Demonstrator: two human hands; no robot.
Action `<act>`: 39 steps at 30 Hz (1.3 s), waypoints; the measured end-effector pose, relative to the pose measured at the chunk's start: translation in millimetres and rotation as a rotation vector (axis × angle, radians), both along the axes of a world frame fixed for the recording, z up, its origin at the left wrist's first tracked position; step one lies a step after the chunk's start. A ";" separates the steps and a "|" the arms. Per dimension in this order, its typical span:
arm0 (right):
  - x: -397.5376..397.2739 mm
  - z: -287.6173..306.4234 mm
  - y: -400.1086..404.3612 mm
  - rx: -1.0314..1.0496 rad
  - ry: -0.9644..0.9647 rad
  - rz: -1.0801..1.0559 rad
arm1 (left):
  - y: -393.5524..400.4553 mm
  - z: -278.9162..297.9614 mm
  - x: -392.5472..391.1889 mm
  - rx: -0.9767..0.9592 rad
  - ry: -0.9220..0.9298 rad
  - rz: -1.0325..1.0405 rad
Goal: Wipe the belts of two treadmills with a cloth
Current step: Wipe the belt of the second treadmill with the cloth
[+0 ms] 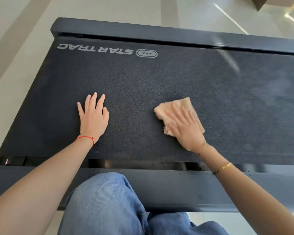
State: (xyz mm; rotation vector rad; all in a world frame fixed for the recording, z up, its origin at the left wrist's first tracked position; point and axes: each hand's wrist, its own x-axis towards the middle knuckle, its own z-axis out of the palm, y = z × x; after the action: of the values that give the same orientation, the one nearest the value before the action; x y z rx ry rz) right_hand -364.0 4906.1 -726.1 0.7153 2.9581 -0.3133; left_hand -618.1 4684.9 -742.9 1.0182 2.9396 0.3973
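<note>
Head view: my right hand [185, 128] lies flat with fingers spread, pressing the cloth [176, 112] onto the treadmill belt [159, 78] so the whole pad rubs it. My left hand [93, 116] is splayed flat on the bare belt, holding nothing, propping me as I lean over the side rail [176, 189]

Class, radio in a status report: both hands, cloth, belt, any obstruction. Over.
Left hand flat on belt, open, holding nothing. Right hand flat, pressing cloth onto belt. Nothing else seen on belt.
</note>
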 end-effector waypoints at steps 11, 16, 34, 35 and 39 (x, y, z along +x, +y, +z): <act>46.4 3.1 -58.7 -0.044 -0.030 0.302 | 38.4 5.9 46.3 -0.064 -0.055 -0.129; 43.8 5.7 -14.7 -0.038 -0.027 0.064 | 55.7 3.5 54.3 -0.051 -0.065 -0.111; -38.6 -1.5 126.5 -0.044 0.001 0.023 | 125.4 -3.6 59.3 -0.013 -0.051 0.049; -57.9 -1.5 141.2 -0.041 -0.006 -0.008 | 125.9 -5.9 59.2 -0.003 -0.029 0.051; -127.1 -3.9 153.1 -0.026 -0.010 -0.026 | 127.0 -11.4 57.0 0.002 0.027 0.055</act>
State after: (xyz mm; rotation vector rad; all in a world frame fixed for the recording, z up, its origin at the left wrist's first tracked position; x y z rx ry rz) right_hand -491.2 5059.2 -730.0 0.7512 2.9318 -0.3483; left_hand -561.1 4811.9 -754.3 0.9518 2.9975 0.3902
